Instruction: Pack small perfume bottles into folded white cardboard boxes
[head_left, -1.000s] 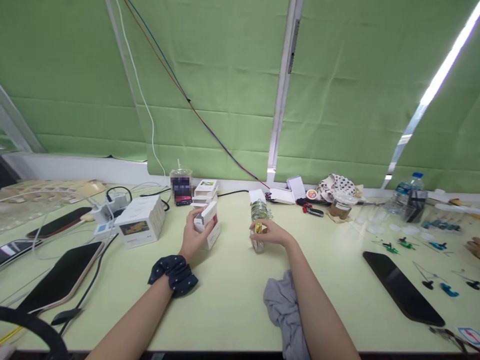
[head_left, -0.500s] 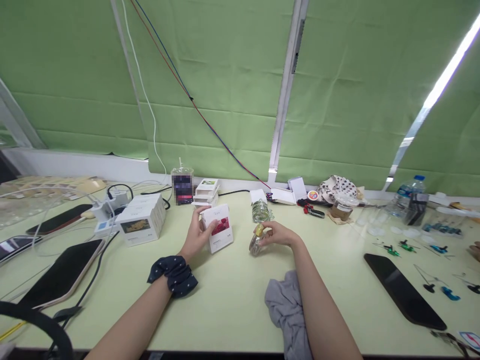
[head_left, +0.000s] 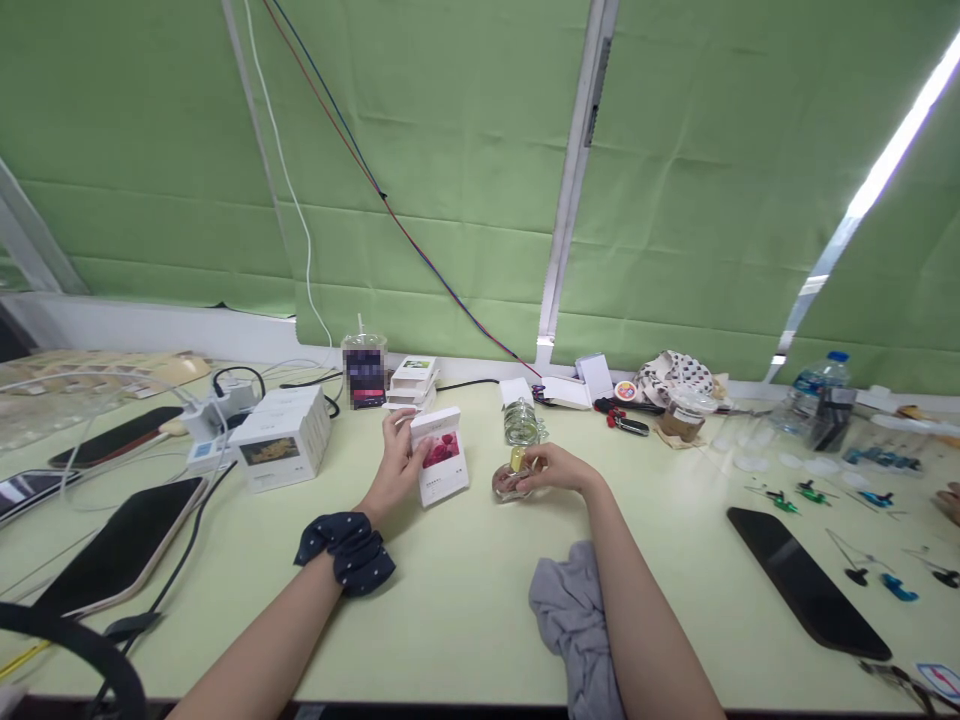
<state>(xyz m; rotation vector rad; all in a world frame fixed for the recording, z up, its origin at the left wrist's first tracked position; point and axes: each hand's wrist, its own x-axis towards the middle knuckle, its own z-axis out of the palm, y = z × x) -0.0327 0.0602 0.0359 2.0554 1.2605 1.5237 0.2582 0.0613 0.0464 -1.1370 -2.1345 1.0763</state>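
Note:
My left hand (head_left: 395,468) grips a small white box with a red picture (head_left: 442,468), held upright on the pale green table (head_left: 450,600). A dark dotted scrunchie (head_left: 345,550) sits on that wrist. My right hand (head_left: 551,468) is closed on a small clear glass bottle with a gold cap (head_left: 512,478), tilted low over the table. A second clear glass bottle (head_left: 522,422) stands just behind it.
White boxes (head_left: 285,437) and a small stack of boxes (head_left: 412,382) stand to the left with chargers and cables. Dark phones (head_left: 806,585) (head_left: 124,555) lie on both sides. A grey cloth (head_left: 570,620) lies under my right forearm. Jars, a water bottle (head_left: 821,385) and small clips sit at the right.
My left hand turned the white box so its red picture faces me. My right hand tipped the small bottle from upright to nearly lying and lowered it.

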